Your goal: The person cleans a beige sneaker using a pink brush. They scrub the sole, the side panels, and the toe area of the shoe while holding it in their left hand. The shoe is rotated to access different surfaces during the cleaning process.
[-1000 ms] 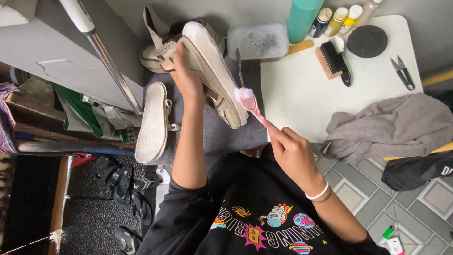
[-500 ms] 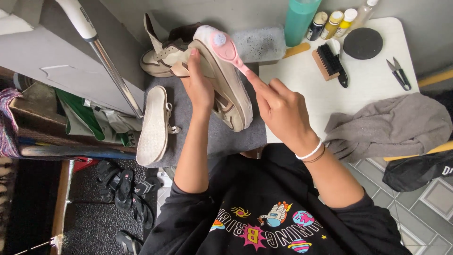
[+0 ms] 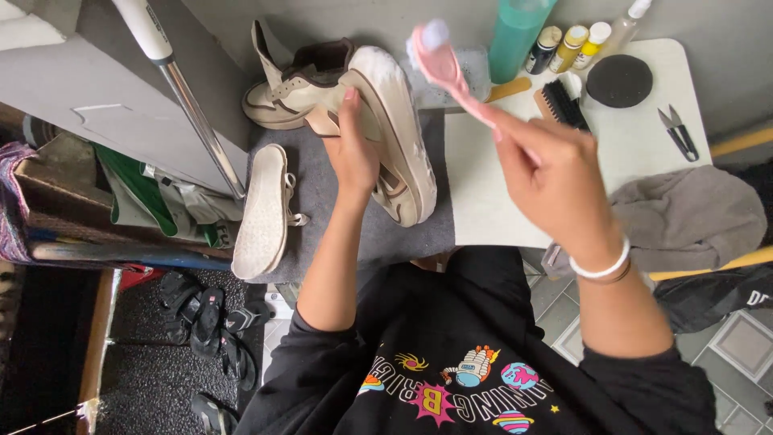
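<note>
A metal pole (image 3: 189, 101) with a white grip slanted down along the far left, beside a grey mat (image 3: 322, 201) that covered the left stretch of the work surface. At the mat's left edge a cream shoe (image 3: 264, 211) lay on its side, sole outward. At the mat's back edge a second cream and brown shoe (image 3: 286, 89) sat behind the one being handled. The left hand (image 3: 354, 153) had its fingers curled firmly around a cream sneaker (image 3: 398, 137), tipped on edge near the mat's right edge with its pale sole turned toward the right. The right hand (image 3: 555, 181) was closed around the handle of a pink brush (image 3: 447, 64), whose head was raised over the back of the white table (image 3: 499, 201), just beside the sneaker's toe. Along the table's back edge stood a teal bottle (image 3: 515, 36), small paint bottles (image 3: 568, 47), a black brush (image 3: 564, 103) and a dark round pad (image 3: 618, 80); small snips (image 3: 678, 133) lay near the right edge, above a grey cloth (image 3: 692, 217).
</note>
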